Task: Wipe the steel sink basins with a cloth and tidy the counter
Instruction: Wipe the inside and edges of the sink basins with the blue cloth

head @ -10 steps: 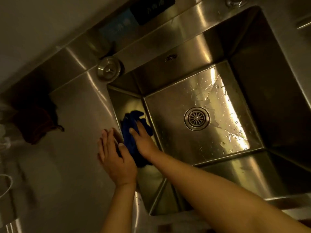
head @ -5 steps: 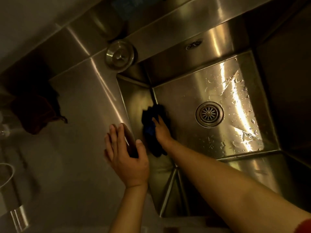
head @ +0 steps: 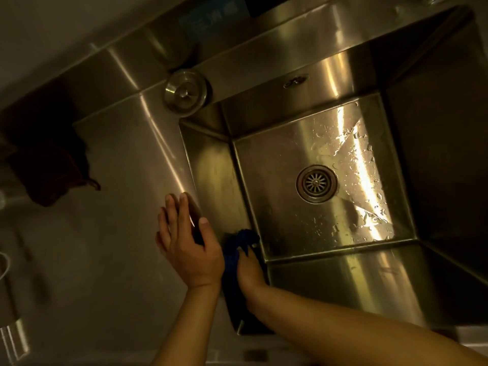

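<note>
A steel sink basin (head: 285,151) fills the right of the view, its floor wet with droplets around a round drain strainer (head: 316,183). My right hand (head: 249,270) presses a dark blue cloth (head: 233,256) against the basin's left wall, low near the front corner. Flat on the steel counter (head: 126,159) at the basin's left rim lies my left hand (head: 186,241), fingers spread and thumb over the edge, holding nothing.
A round steel sink plug (head: 187,92) lies on the counter at the basin's back left corner. A dark red cloth (head: 50,170) hangs at the far left. A steel ledge with a blue label (head: 211,14) runs along the back.
My right hand has dragged the blue cloth down the left wall toward the basin's front corner. My left hand stays on the rim.
</note>
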The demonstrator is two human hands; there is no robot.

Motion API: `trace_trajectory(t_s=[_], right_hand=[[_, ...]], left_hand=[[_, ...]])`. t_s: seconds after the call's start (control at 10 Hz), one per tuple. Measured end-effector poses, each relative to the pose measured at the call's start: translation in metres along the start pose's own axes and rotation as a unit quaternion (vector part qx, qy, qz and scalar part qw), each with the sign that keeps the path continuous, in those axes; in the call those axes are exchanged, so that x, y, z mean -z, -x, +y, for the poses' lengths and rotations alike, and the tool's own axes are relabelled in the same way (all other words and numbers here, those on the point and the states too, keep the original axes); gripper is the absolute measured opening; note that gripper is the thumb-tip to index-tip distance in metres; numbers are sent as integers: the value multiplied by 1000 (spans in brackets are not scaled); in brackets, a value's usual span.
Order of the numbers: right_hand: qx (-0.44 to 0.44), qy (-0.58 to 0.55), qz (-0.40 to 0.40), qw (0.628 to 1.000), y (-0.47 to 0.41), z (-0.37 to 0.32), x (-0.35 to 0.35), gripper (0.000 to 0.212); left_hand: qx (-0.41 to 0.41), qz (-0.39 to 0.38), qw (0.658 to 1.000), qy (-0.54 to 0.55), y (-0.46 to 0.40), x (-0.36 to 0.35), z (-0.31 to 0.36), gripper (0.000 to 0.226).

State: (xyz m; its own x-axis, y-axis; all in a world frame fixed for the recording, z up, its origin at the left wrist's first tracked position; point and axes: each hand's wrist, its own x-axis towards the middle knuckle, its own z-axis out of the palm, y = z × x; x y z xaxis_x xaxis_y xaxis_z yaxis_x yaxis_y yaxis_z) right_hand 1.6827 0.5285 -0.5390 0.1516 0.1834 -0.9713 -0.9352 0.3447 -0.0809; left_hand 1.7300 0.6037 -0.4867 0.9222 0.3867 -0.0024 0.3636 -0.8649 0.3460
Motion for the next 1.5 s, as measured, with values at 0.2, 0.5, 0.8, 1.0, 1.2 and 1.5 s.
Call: trace_trajectory(t_s=[0.2, 0.5, 0.8, 1.0, 1.2, 1.5], right_hand=[[60, 31, -30, 997, 41, 20, -5, 23], [230, 85, -78, 966, 12, -39, -19, 42], [101, 297, -35, 949, 2, -2, 14, 39], [9, 391, -61, 918, 17, 8, 33, 43], [15, 678, -171, 715, 15, -2, 34, 46], [27, 812, -209, 544, 11, -29, 63, 51]], left_hand=[[3, 0, 1000, -3, 1, 1, 3, 58], [7, 5, 1000, -2, 1, 3, 6, 58], [7, 7, 1000, -5, 2, 5, 5, 59], [19, -4, 1000, -12, 1, 4, 7, 58], [16, 0, 1000, -13, -1, 4, 5, 58], [13, 1, 1000, -9, 1, 4, 2, 58]])
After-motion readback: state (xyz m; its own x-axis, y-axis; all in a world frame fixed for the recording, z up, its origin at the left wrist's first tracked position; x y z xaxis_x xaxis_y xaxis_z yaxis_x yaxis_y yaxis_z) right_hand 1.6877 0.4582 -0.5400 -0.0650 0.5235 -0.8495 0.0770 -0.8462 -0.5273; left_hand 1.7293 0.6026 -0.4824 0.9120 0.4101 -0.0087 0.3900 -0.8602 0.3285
